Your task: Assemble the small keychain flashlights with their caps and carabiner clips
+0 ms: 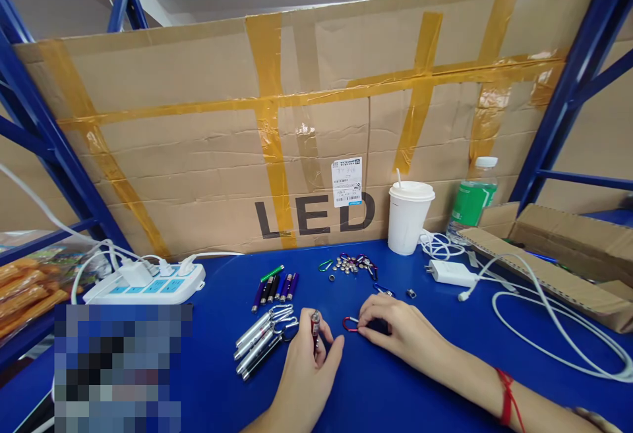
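One cup [409, 217] (lidded), one bottle [473, 199]

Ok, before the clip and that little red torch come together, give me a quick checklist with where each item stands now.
1. Left hand has the small red torch held upright in its fingers: ok.
2. Right hand has its fingertips on the red carabiner clip, which lies on the blue table: ok.
3. Clip gate open: cannot tell, too small.
4. Torch's tail ring facing the clip: cannot tell, hidden by fingers.
5. Space between the two hands free of loose parts: ok.
6. Spare parts close by: pile of small metal pieces and silver torches within view: ok.
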The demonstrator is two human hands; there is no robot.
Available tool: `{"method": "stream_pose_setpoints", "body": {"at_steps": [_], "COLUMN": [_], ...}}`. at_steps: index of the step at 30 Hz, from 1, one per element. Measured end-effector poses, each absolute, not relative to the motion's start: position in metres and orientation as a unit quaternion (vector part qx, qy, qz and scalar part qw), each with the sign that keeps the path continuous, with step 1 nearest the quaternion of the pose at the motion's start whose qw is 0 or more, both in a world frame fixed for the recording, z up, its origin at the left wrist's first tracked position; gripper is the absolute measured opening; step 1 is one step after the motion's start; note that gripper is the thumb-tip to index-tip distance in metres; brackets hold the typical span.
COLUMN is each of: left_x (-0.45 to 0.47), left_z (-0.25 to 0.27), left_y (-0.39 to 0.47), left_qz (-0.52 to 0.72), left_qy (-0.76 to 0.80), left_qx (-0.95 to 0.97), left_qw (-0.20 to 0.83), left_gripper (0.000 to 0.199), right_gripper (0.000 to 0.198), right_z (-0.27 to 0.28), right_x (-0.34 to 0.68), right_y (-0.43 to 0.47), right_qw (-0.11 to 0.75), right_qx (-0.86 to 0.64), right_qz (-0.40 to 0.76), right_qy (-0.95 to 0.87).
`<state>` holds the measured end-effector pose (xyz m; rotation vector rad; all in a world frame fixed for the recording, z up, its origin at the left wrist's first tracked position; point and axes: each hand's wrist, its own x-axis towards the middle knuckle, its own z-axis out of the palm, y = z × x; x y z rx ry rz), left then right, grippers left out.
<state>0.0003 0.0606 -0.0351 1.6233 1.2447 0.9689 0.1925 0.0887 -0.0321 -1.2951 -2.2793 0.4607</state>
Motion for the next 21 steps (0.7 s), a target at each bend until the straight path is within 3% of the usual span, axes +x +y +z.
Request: {"method": "stream_pose_setpoints", "body": {"at_steps": [4,13,16,21], "left_x": [-0.002,-0.006,-0.004,-0.003], "left_z": [-0.036,-0.038,-0.036,-0.035], "left_y": [0.060,0.060,0.060,0.058], "left_qz": [0.366,0.354,0.364,0.359], "left_qy": [0.505,0.446,0.447,0.435], "left_qx": [0.676,0.723,0.715,0.726], "left_qw": [0.393,0.392,0.396,0.394], "left_gripper": [0.026,0.027,0.030,0.030], "right_gripper": [0.015,0.041,0.041,0.047], "right_z": [-0.028,-0.025,-0.025,-0.023], "right_x": [0.187,0.173,0.170,0.168], "right_y": [0.082,0.070,0.068,0.064], "right_qw": [0.263,0.281,0.288,0.273], "right_qx": [-0.447,-0.372,-0.350,-0.392], "right_qz": [0.226,0.580,0.608,0.557], "right_qy": [-0.825,-0.668,-0.652,-0.679]}}
